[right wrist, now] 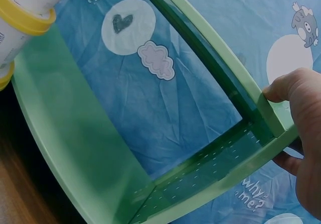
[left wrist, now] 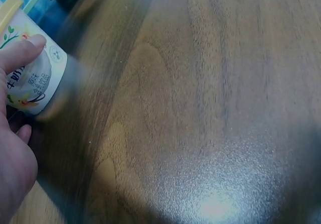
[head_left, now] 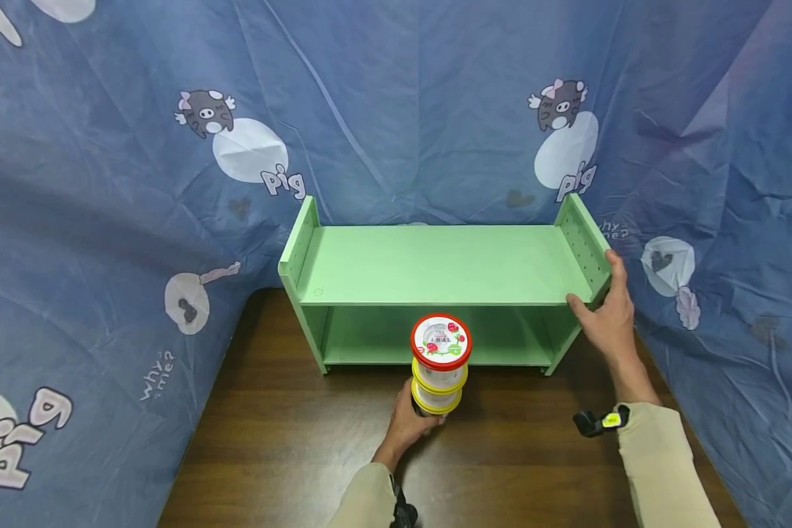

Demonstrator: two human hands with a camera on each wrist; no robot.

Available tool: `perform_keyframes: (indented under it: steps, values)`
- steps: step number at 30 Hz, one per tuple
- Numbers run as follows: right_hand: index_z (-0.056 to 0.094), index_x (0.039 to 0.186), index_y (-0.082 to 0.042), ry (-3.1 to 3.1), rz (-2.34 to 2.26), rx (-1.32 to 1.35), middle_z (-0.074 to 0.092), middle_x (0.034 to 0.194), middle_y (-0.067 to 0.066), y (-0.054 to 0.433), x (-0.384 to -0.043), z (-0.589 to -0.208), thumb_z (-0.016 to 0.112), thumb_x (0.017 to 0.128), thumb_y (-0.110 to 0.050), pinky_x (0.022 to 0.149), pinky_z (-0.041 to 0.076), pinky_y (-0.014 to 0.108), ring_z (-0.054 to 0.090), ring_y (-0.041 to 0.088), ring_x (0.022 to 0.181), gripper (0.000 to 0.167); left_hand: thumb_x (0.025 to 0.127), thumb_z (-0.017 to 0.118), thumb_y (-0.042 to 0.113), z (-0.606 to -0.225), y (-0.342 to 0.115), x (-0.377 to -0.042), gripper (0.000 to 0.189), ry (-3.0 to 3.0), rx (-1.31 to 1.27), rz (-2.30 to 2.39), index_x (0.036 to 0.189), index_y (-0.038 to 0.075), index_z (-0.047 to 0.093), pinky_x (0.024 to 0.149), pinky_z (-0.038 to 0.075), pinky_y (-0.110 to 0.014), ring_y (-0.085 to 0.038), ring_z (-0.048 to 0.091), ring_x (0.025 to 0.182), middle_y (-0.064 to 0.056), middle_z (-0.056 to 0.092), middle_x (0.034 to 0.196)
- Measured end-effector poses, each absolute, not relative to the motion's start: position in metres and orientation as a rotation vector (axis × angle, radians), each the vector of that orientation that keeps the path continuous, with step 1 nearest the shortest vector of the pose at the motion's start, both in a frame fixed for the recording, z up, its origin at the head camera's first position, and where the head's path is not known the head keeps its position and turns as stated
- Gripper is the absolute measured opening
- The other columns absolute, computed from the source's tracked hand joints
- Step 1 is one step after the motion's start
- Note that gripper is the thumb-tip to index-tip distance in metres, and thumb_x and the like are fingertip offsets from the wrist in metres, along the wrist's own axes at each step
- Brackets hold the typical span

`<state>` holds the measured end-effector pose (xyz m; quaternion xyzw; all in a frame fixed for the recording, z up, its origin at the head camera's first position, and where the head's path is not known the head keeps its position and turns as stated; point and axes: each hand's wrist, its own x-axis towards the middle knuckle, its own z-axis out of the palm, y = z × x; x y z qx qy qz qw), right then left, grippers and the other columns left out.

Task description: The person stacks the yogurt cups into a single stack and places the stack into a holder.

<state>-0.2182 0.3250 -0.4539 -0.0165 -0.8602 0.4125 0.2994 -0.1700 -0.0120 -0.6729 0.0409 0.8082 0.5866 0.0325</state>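
Note:
My left hand [head_left: 409,419] grips the lowest tub of a stack of yogurt tubs, held upright in front of a green shelf [head_left: 435,264]. The top tub has a red lid [head_left: 441,342] printed with strawberries; the lids beneath it are yellow. In the left wrist view, my thumb presses the side of a white printed tub [left wrist: 50,68]. My right hand [head_left: 609,315] holds the shelf's right end, thumb at the front edge of the upper board and fingers round the side panel [right wrist: 210,156]. Yellow-lidded tubs [right wrist: 25,15] show at the left of the right wrist view.
The two-tier shelf stands on a brown wooden table [head_left: 270,440], its side panels [head_left: 299,238] rising above the upper board. Behind and on both sides hangs a blue cloth [head_left: 396,110] with cartoon pigs.

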Motion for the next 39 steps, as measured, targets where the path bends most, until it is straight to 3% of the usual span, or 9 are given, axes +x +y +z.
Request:
perform_keyframes:
  steps: [11,21,29,39]
  values:
    - [0.026,0.157,-0.022,-2.275,1.099,-0.047,0.034,0.162,0.017,0.3229,-0.2192,-0.4519,0.076,0.08,-0.008,0.109,0.032,0.066,0.038,0.046,0.143,0.093,0.059,0.091,0.001,-0.6727,-0.0086,-0.1718,0.101,2.356,0.094,1.935,0.147,0.009,0.041,0.111,0.038,-0.041,-0.025,0.054,0.121,-0.012,0.061,0.132]
    - [0.027,0.157,-0.024,-2.277,1.108,-0.053,0.033,0.163,0.015,0.3228,-0.2185,-0.4514,0.076,0.081,-0.01,0.109,0.032,0.065,0.038,0.044,0.144,0.092,0.06,0.09,0.0,-0.6728,-0.0069,-0.1709,0.097,2.321,0.114,2.002,0.144,0.009,0.043,0.09,0.049,-0.028,-0.022,0.055,0.112,-0.014,0.061,0.129]
    - [0.027,0.157,-0.024,-2.273,1.1,-0.052,0.034,0.162,0.015,0.3237,-0.2191,-0.4533,0.077,0.081,-0.01,0.107,0.033,0.065,0.039,0.046,0.142,0.092,0.058,0.09,0.0,-0.6724,-0.0056,-0.1708,0.092,2.361,0.066,1.962,0.139,0.006,0.047,0.101,0.044,-0.031,-0.022,0.055,0.116,-0.013,0.063,0.127]
    - [0.026,0.157,-0.024,-2.283,1.104,-0.053,0.034,0.162,0.016,0.3247,-0.218,-0.4532,0.076,0.082,-0.011,0.109,0.032,0.065,0.038,0.045,0.143,0.092,0.057,0.091,0.0,-0.675,-0.0052,-0.1691,0.09,2.39,0.074,1.963,0.137,0.005,0.049,0.099,0.045,-0.03,-0.021,0.057,0.113,-0.013,0.064,0.125]
